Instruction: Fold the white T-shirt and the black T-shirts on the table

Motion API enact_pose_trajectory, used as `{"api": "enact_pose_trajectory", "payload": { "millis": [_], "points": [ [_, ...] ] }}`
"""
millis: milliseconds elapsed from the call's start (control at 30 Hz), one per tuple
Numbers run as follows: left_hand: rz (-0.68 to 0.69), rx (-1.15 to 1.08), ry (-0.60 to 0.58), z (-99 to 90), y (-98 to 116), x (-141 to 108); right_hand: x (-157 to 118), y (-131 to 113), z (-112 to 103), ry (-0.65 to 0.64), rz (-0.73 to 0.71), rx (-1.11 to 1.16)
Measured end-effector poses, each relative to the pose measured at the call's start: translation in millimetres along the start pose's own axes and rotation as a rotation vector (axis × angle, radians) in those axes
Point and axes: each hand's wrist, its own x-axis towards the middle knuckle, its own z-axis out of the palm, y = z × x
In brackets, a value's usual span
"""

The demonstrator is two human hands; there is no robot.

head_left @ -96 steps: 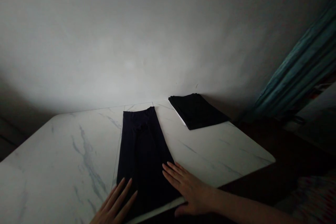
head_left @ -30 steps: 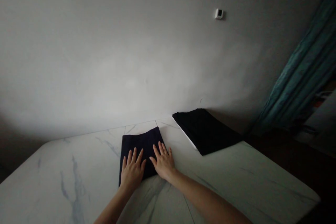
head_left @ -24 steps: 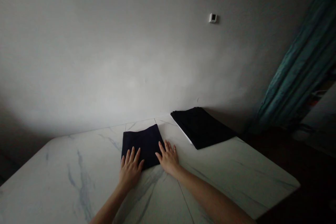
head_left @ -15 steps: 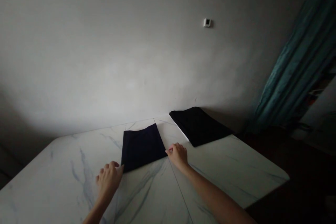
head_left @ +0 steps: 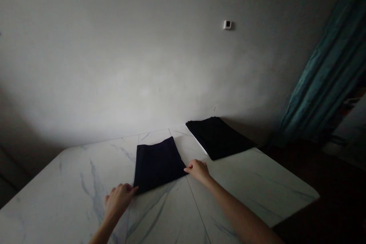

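A folded dark navy cloth (head_left: pixel 158 166) lies flat on the white marbled table (head_left: pixel 160 213) in front of me. My left hand (head_left: pixel 118 198) pinches its near left corner between thumb and fingers. At the near right corner, my right hand (head_left: pixel 198 170) has its fingers closed on the edge. The cloth looks roughly square, and its right edge bends slightly near my right hand. Dim light hides the details of its folds.
A stack of folded black cloth (head_left: pixel 220 137) lies at the back right of the table, close to the wall (head_left: pixel 128 65). A small white device (head_left: pixel 227 24) is mounted on the wall. A teal curtain (head_left: pixel 317 72) hangs at the right.
The near edge of the navy cloth has come slightly toward me, with both hands at its corners. The view has shifted a little. The black stack stays in place.
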Motion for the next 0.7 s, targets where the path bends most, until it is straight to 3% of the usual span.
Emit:
{"api": "enact_pose_trajectory", "payload": {
  "millis": [67, 133, 200, 333, 400, 467, 567, 700],
  "points": [
    [0.038, 0.056, 0.079, 3.1, 3.1, 0.6, 0.0, -7.9, -2.6, 0.005, -0.036, -0.020],
    [0.112, 0.089, 0.242, 10.3, 13.7, 8.7, 3.2, -23.3, 1.0, 0.050, -0.107, -0.043],
    [0.272, 0.049, 0.383, 22.4, 30.2, 24.3, 9.4, -41.5, 11.7, 0.093, -0.235, -0.038],
    [0.626, -0.008, 0.399, 52.3, 58.7, 64.7, 26.9, -65.0, 42.2, 0.013, -0.512, 0.008],
    [0.643, 0.054, 0.351, 62.5, 62.3, 82.8, 38.0, -68.0, 52.5, -0.043, -0.544, 0.001],
    [0.576, 0.110, 0.349, 65.8, 60.4, 99.3, 51.7, -70.0, 56.1, -0.055, -0.468, -0.017],
    [0.503, 0.122, 0.431, 59.8, 56.3, 124.8, 77.5, -77.3, 53.4, -0.026, -0.373, -0.043],
    [0.531, 0.112, 0.459, 52.3, 50.2, 160.5, 113.1, -84.6, 52.5, -0.032, -0.432, -0.050]
  ]
}}
